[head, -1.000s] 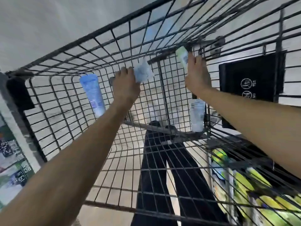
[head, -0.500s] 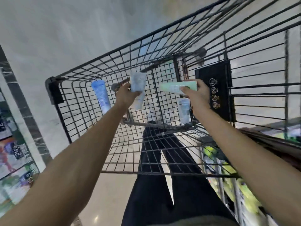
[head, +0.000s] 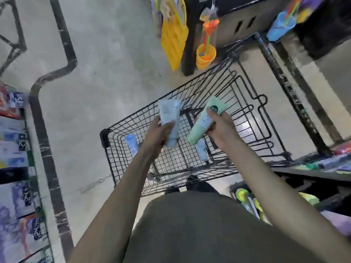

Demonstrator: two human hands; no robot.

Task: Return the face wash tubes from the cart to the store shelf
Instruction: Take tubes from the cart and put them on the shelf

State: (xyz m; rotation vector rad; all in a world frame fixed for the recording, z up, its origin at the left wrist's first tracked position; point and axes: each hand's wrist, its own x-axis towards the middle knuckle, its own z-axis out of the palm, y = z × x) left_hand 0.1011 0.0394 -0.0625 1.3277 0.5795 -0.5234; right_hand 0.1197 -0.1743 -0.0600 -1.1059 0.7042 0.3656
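Black wire-mesh shopping cart (head: 237,103): rigid grid walls and floor, with a thick plastic bumper at its near-left corner.

Pale blue-white soft plastic tube (head: 169,118): flat crimped end up, printed label facing out, held above the cart's near-left part. The left hand (head: 156,136) grasps its lower half, thumb across the front, fingers wrapped behind, forearm stretched forward.

Mint-green matte plastic tube (head: 205,121): tilted, crimped end toward the cart's far-right side, dark round badge near that end. The right hand (head: 221,128) grips its middle, thumb pressed on the label, fingers curled beneath.

Sky-blue glossy tube (head: 132,145): inside the cart against the left wall, leaning.

Light blue tube (head: 201,151): inside the cart near the near-right corner, partly hidden by the green one.

Surroundings: grey speckled floor (head: 106,63) with dark inlay; orange plastic toy bucket (head: 206,54) hanging beyond the cart's far end.
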